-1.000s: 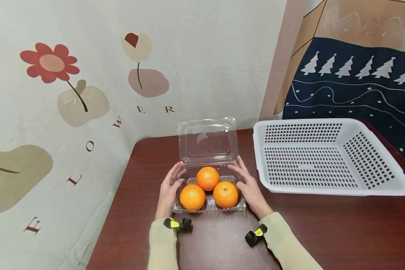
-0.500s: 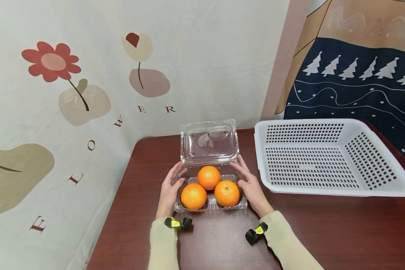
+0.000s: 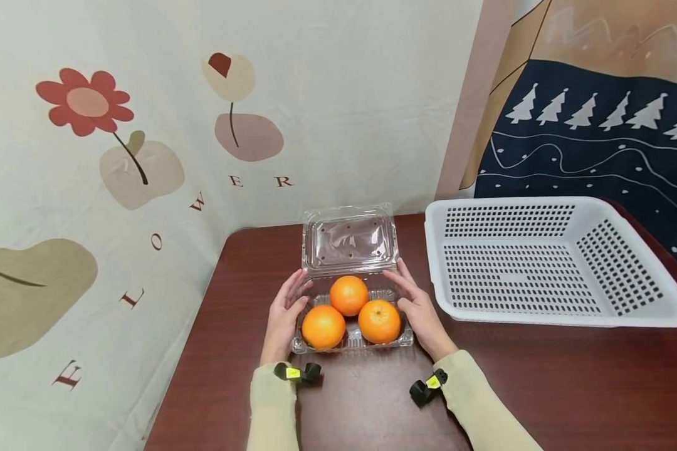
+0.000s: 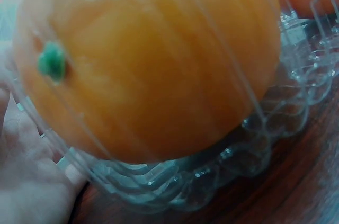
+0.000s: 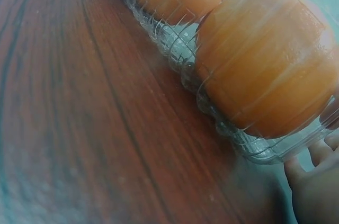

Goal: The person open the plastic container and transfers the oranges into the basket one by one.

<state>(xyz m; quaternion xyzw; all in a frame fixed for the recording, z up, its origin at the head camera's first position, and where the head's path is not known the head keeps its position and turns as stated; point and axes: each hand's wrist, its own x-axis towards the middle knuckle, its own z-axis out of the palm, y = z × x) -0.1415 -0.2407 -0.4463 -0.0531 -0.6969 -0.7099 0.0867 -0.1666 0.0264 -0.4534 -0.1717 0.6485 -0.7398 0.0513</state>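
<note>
Flanking an open, clear plastic hinged box (image 3: 354,343) from both sides — with the left hand (image 3: 284,315) along one wall and the right hand (image 3: 422,315) along the other — most likely to steady such a light, thin-walled thing. With fingers on both sides extended, slightly bent and spread along the walls towards the far corners, not wrapped round anything; cannot tell how firmly they press. Set down on the dark reddish-brown bench (image 3: 355,407), close in front of the body, presumably for an even reach from either side. Nested inside the box in a triangle, as three round, glossy fruits: a far orange (image 3: 348,295), a near-left orange (image 3: 324,327) and a near-right orange (image 3: 379,322), apparently for a snug fit between the walls. Tilted back at the far edge with the ribbed, see-through lid (image 3: 350,241), so leaving the fruit uncovered. Placed off to the right with a white rectangular perforated plastic basket (image 3: 533,317), apart from the box and probably no hindrance there to either wrist.
</note>
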